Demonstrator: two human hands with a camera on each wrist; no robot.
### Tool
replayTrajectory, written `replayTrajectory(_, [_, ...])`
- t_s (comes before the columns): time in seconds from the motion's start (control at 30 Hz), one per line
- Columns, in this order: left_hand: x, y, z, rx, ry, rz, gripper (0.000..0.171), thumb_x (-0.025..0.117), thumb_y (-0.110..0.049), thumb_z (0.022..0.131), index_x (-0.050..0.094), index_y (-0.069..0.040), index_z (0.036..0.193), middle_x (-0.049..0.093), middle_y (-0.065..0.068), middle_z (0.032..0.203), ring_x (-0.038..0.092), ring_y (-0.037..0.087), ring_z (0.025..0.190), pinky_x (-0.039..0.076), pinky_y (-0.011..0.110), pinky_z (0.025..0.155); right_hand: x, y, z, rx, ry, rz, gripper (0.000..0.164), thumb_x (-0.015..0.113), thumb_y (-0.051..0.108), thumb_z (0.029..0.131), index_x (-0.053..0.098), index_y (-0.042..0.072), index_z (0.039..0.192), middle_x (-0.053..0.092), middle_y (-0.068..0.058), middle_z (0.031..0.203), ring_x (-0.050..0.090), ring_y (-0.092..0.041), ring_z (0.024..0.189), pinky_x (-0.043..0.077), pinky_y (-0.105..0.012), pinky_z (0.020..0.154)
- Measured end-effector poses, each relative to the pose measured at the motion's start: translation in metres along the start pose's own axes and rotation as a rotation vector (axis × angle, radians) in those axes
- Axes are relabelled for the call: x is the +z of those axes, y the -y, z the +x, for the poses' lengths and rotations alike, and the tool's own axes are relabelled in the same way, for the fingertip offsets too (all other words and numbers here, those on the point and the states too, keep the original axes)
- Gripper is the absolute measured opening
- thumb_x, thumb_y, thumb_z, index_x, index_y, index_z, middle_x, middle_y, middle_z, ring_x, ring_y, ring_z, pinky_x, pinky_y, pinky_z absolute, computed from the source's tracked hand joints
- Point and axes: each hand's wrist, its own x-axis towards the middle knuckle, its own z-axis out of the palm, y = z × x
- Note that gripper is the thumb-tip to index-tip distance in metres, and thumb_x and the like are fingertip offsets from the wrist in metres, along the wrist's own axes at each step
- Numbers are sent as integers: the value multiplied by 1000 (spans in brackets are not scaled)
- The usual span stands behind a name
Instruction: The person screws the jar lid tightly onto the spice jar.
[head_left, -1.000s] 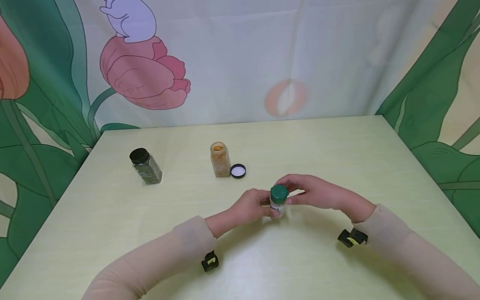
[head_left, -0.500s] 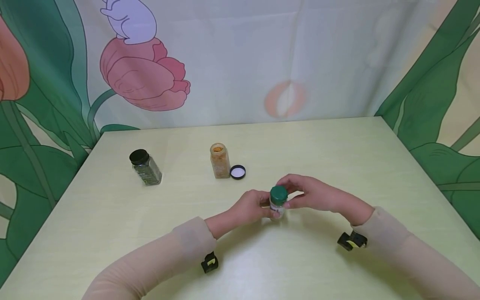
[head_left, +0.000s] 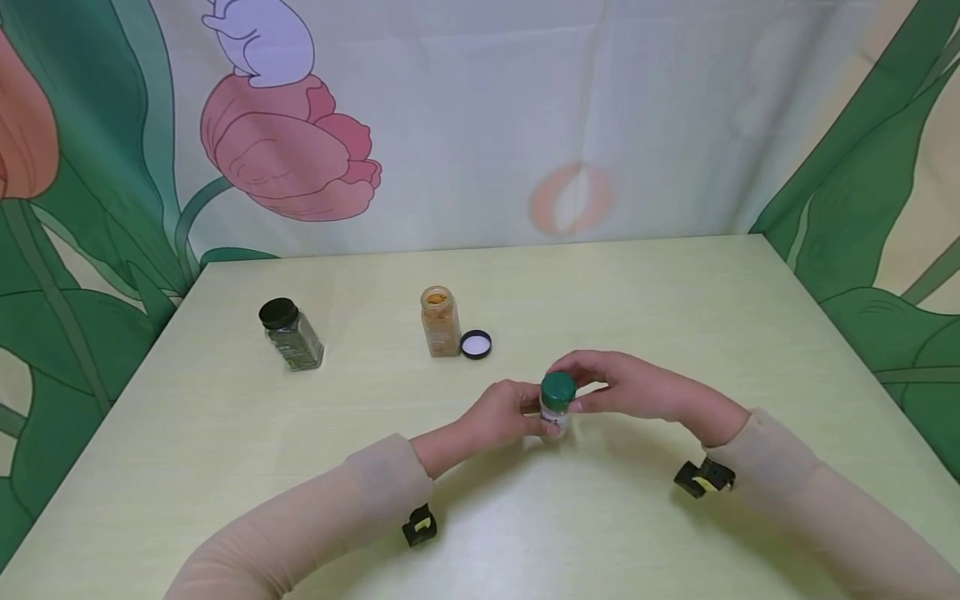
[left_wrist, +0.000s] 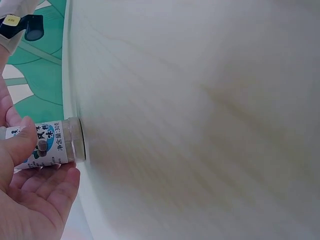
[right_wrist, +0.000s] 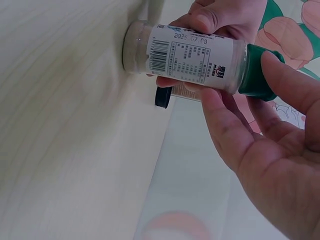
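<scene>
A small clear spice jar (head_left: 553, 422) with a white printed label and a green cap (head_left: 558, 390) stands upright on the table. My left hand (head_left: 498, 414) grips its lower body, thumb on the label (left_wrist: 45, 144) in the left wrist view. From the other side, my right hand (head_left: 633, 385) holds the green cap between thumb and fingers. The right wrist view shows that thumb on the cap (right_wrist: 257, 72) and a finger along the label below it. The cap sits on the jar, and the contents are mostly hidden behind the label.
Farther back stands an uncapped jar (head_left: 441, 329) of orange-brown seasoning. Its black lid (head_left: 476, 344) lies beside it, white inside facing up. At the left is a black-capped jar (head_left: 296, 337) of dark green flakes. A printed curtain (head_left: 465, 125) hangs behind the table (head_left: 675, 292).
The right hand's fingers have shifted very slightly at the green cap. The left hand, the held jar and the other jars stay in place.
</scene>
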Motion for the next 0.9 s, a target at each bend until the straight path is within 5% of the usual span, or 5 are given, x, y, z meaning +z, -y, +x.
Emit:
replayTrajectory(0.3, [0, 1, -1, -11, -1, -9, 29, 77, -13, 92, 73, -2, 119, 77, 13, 119, 69, 27, 124, 52, 38, 111, 5, -2, -1, 40, -39, 44, 39, 70, 10, 97, 56, 1, 132, 64, -18, 130, 60, -37, 127, 57, -43, 106])
replayTrajectory(0.63, [1, -1, 0, -14, 3, 6, 30, 77, -13, 92, 73, -2, 119, 76, 14, 121, 69, 27, 124, 52, 38, 111, -4, 0, 0, 6, 33, 14, 44, 69, 11, 97, 55, 2, 139, 64, -17, 134, 60, -37, 129, 45, -61, 113])
replayTrajectory(0.9, [0, -1, 0, -1, -3, 13, 29, 77, -13, 92, 73, -1, 118, 77, 14, 119, 70, 27, 123, 53, 36, 110, -2, -2, 1, 23, 17, 38, 38, 68, 11, 98, 58, 4, 135, 65, -16, 132, 60, -36, 129, 53, -49, 109])
